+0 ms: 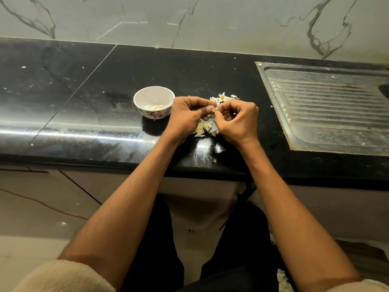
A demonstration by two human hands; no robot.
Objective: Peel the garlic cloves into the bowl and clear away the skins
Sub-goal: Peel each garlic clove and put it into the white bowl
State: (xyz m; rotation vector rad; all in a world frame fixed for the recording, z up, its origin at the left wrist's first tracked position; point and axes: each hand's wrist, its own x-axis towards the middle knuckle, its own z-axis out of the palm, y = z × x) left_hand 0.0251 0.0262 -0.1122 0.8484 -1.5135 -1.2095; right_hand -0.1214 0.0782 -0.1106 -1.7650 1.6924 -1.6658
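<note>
A small white bowl [154,102] with a flower pattern stands on the black counter and holds a few peeled yellowish cloves [157,106]. Just right of it, my left hand [188,116] and my right hand [236,121] meet above the counter, fingers curled, pinching a small garlic clove [214,110] between their fingertips. The clove is mostly hidden by the fingers. Loose pale skins [223,98] lie behind the hands, and more skins [202,128] lie beneath them.
A steel sink drainboard [328,106] is set into the counter at the right. A marble wall backs the counter [84,91]. Skin scraps lie near the counter's front edge [214,160] and on my lap [283,280].
</note>
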